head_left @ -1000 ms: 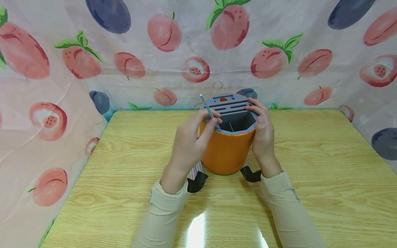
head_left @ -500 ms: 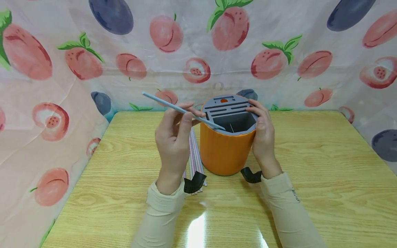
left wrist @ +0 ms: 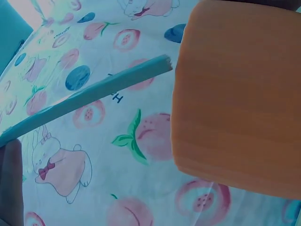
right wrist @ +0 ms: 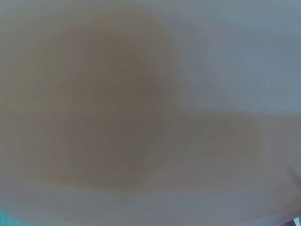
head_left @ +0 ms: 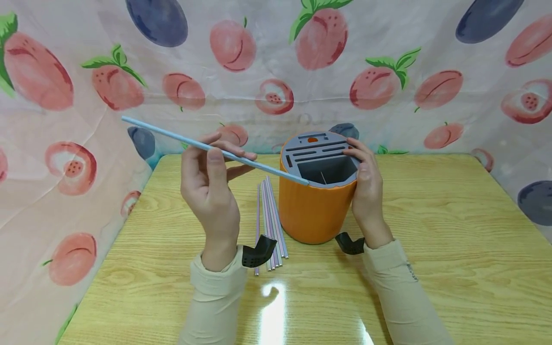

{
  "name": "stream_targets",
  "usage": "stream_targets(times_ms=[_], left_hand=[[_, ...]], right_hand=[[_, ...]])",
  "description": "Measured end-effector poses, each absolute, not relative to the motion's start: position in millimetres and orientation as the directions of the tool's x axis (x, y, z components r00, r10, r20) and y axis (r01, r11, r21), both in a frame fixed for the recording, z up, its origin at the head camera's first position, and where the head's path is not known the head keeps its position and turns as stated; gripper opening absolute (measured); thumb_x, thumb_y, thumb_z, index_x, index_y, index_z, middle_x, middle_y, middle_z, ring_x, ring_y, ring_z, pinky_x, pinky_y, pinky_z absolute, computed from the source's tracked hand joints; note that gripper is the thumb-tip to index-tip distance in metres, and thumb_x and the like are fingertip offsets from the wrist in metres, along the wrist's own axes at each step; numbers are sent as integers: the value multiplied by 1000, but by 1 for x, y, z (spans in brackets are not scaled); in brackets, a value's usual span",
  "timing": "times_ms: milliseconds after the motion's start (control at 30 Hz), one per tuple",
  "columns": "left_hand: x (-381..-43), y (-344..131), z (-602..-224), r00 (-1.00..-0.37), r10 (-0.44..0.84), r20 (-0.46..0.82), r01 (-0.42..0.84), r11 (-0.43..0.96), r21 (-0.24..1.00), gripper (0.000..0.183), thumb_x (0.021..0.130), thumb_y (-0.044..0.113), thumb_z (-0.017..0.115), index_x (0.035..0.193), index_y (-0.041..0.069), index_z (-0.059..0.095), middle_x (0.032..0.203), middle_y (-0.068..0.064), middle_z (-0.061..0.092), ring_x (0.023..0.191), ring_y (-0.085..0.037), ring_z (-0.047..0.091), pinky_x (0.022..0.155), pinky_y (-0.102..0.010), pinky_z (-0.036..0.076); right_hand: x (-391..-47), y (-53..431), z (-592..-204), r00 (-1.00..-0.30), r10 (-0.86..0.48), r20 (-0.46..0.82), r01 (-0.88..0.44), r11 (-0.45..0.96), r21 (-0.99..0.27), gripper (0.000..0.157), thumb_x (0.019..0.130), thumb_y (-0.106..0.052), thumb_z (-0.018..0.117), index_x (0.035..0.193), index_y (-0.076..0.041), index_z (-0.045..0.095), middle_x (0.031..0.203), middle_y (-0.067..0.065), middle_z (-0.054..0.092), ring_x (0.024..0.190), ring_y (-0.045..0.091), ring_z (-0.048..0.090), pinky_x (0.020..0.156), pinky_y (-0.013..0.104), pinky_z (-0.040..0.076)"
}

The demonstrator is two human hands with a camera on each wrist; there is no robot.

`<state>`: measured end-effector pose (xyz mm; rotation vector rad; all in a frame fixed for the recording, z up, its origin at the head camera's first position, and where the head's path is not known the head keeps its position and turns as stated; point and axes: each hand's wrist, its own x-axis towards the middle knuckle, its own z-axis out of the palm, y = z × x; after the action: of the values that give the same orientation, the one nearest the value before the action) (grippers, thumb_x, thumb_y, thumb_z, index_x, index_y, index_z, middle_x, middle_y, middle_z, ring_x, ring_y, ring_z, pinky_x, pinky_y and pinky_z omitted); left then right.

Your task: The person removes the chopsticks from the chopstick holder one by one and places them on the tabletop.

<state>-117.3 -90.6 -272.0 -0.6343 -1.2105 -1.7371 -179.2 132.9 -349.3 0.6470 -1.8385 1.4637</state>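
Observation:
A long, thin light-blue stick (head_left: 172, 136) slants through the air, pinched between the thumb and fingers of my left hand (head_left: 213, 184). Its lower end overlaps the front-left rim of the orange knife block (head_left: 316, 213), which has a grey slotted top. In the left wrist view, the stick (left wrist: 94, 97) ends just beside the orange wall. My right hand (head_left: 366, 191) grips the knife block's right side, fingertips over the rim and palm along the wall. The right wrist view is filled by a blurred close surface.
Several thin pastel sticks (head_left: 271, 220) lie side by side on the wooden table (head_left: 444, 230), left of the knife block. A peach-printed cloth (head_left: 276, 52) hangs behind and down the left side. Black camera mounts (head_left: 258, 251) stick out at both wrists.
My left hand has moved left from the knife block's top, bringing the stick from steep and partly inside the opening to a shallow slant at the rim. The right hand stays put.

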Motion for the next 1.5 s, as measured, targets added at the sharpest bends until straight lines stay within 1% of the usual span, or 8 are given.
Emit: stream_targets(times_ms=[133,433,600,767,1000,1100,1333,1500], left_hand=[[-112,-90,-266,-516,-331,790,854,-128,504,26,92,17,50,103,-7,53,76,-21,54,61,-31,60,52,-43,51],[-109,-91,-259,-718,-136,682,693,-53,719,20,93,8,46,105,-5,54,74,-20,55,62,-29,59,54,-41,52],[-114,-94,-263,-771,-76,632,631,34,775,22,93,10,46,108,-4,55,76,-22,55,64,-30,59,55,-39,53],[-124,-97,-271,-777,-75,626,611,153,777,23,92,12,49,109,0,59,76,-18,57,64,-26,60,56,-35,53],[-152,-110,-298,-780,-66,623,555,388,736,25,91,28,51,109,17,64,73,-3,60,61,-10,59,54,-26,52],[-158,-116,-303,-801,-53,596,505,474,722,25,91,29,50,109,18,64,73,-2,61,60,-9,59,54,-23,51],[-170,-120,-317,-925,-1,380,297,624,723,27,93,27,48,114,16,60,76,2,61,60,-12,58,53,-23,48],[-178,-122,-329,-969,50,241,201,725,659,28,94,26,46,120,18,55,80,1,63,56,-14,53,48,-29,42]], right_hand=[[-187,137,-356,-633,38,774,-746,240,-622,68,90,-56,32,111,4,54,132,13,40,125,22,31,103,33,24],[-188,139,-356,-634,39,772,-744,242,-623,65,90,-55,32,113,1,55,133,11,40,125,22,31,103,33,26],[-189,139,-356,-639,46,768,-740,236,-630,65,90,-57,32,112,0,56,133,9,41,125,21,31,103,33,26],[-192,140,-357,-627,33,778,-750,242,-615,67,90,-56,32,112,2,55,132,10,41,125,23,31,103,33,25],[-192,139,-357,-634,28,772,-745,245,-621,66,90,-56,31,113,1,55,133,10,41,125,22,31,103,33,25],[-192,139,-356,-634,30,773,-746,242,-621,64,90,-56,31,112,-1,56,133,9,41,125,22,31,103,34,26],[-193,139,-354,-631,32,775,-750,231,-620,63,90,-55,32,112,-2,56,132,8,41,124,22,32,103,34,25],[-182,134,-343,-638,25,770,-746,228,-625,69,90,-55,31,110,7,53,131,15,41,124,26,31,103,33,25]])
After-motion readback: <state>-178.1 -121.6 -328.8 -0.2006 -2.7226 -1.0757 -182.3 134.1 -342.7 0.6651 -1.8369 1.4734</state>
